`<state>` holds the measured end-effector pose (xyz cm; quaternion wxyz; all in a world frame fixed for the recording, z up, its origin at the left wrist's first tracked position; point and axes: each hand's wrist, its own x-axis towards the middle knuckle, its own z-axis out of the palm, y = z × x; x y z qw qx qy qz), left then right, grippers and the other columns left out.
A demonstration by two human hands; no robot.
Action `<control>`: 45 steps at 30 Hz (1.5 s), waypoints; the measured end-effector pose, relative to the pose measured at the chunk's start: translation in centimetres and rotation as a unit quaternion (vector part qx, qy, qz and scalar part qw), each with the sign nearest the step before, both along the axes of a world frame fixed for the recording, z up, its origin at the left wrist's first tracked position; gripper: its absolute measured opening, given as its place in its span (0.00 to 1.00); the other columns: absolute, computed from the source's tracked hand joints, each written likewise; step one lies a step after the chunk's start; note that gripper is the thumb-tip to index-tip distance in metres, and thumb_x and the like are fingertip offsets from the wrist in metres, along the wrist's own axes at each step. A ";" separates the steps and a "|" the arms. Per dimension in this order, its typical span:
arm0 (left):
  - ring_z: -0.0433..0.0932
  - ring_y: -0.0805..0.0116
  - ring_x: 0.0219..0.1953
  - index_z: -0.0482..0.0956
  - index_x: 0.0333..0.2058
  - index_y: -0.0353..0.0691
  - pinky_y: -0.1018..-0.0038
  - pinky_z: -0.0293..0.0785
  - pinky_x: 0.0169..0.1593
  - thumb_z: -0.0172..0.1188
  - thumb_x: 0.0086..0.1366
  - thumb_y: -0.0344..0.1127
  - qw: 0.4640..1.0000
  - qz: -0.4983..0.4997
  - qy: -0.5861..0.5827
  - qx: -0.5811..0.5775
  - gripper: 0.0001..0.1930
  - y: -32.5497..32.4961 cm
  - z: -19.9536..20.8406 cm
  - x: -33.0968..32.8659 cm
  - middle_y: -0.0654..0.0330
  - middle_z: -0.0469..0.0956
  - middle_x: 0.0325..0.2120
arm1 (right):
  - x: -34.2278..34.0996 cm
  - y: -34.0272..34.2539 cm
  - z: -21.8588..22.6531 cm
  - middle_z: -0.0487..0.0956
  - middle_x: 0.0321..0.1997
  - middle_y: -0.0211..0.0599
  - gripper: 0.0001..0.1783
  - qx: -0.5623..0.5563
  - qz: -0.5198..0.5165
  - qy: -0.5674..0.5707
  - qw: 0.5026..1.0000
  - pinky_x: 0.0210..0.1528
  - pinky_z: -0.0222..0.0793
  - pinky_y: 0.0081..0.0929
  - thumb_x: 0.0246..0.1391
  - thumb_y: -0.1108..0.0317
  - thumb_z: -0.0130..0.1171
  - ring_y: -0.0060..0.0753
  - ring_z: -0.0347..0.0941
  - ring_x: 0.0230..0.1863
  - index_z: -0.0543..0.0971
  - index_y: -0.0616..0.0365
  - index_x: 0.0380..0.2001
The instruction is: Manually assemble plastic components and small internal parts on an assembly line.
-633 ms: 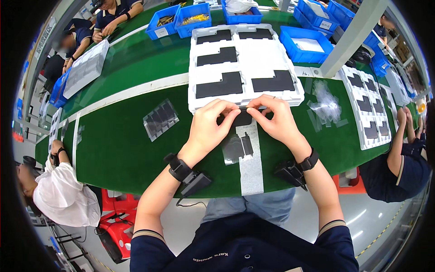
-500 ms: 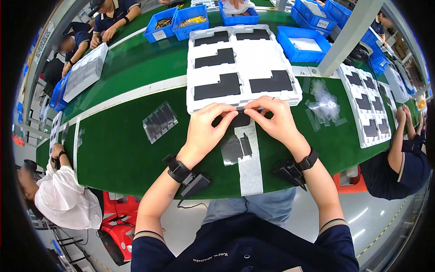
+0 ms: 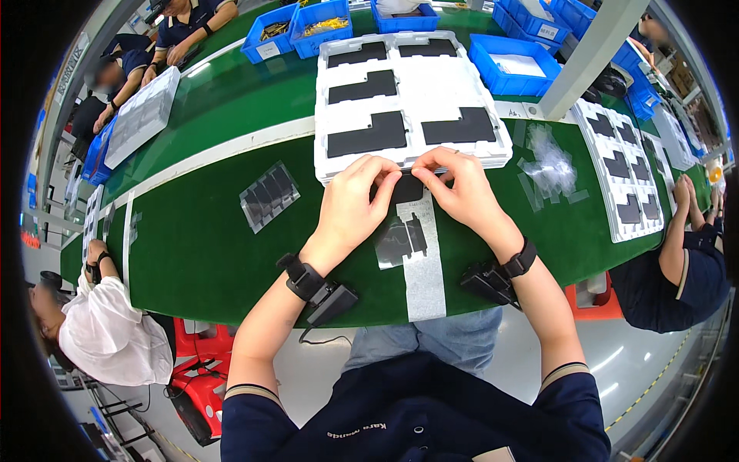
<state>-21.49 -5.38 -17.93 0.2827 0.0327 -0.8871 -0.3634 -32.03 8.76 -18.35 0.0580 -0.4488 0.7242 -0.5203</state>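
Observation:
My left hand (image 3: 356,199) and my right hand (image 3: 459,187) meet at the near edge of the white tray (image 3: 414,100). Both pinch the top edge of a small black flat piece (image 3: 409,190), thumb against forefinger, one hand at each corner. The piece sits over the upper end of a pale strip (image 3: 424,285) on the green mat. Just below it a clear film sheet with dark cut shapes (image 3: 400,240) partly overlaps the strip. Several black L-shaped pieces (image 3: 368,135) lie in the tray's pockets.
Left of my hands lies another clear sheet with dark strips (image 3: 269,196). A heap of clear film scraps (image 3: 550,168) is on the right, beside a second white tray (image 3: 616,173). Blue bins (image 3: 514,68) and a pale post (image 3: 596,61) stand behind. Co-workers sit on both sides.
The view has shifted slightly, so the table and trays appear a little higher. Both hands keep their pinch on the black piece, with little visible movement relative to the tray.

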 end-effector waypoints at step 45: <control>0.76 0.71 0.24 0.80 0.30 0.37 0.80 0.69 0.28 0.62 0.51 0.27 0.998 -0.031 0.044 0.025 0.06 -0.5 -0.1 0.2 0.58 0.79 0.25 | -0.2 0.6 -0.3 0.79 0.28 0.40 0.07 -0.027 -0.012 0.014 0.999 0.27 0.71 0.21 0.47 0.70 0.59 0.30 0.76 0.26 0.79 0.62 0.30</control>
